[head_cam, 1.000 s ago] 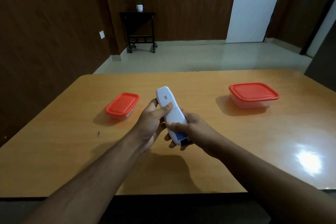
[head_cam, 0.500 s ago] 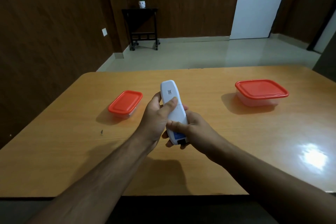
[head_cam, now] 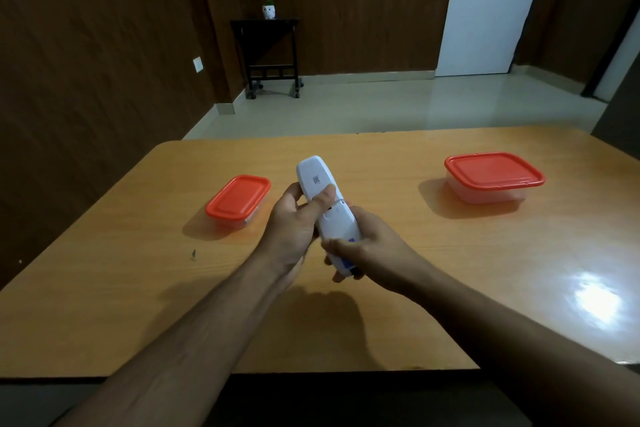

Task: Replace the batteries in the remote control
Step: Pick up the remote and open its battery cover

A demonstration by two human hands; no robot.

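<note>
the back cover (head_cam: 337, 218) has perhaps slid slightly; left hand (head_cam: 294, 222) and right hand (head_cam: 367, 250) both grip the remote (head_cam: 322, 198), its long axis pointing away.

Counter (head_cam: 398, 319): orange-brown wood-look top, smooth, glossy, bright glare at right. Remote (head_cam: 323, 204): white plastic, smooth, slight sheen. Two boxes (head_cam: 238, 199) (head_cam: 493, 177): clear plastic, red plastic lids. Floor (head_cam: 381, 104): pale, polished tile. Walls (head_cam: 86, 45): dark wood-grain panels, matt.
</note>
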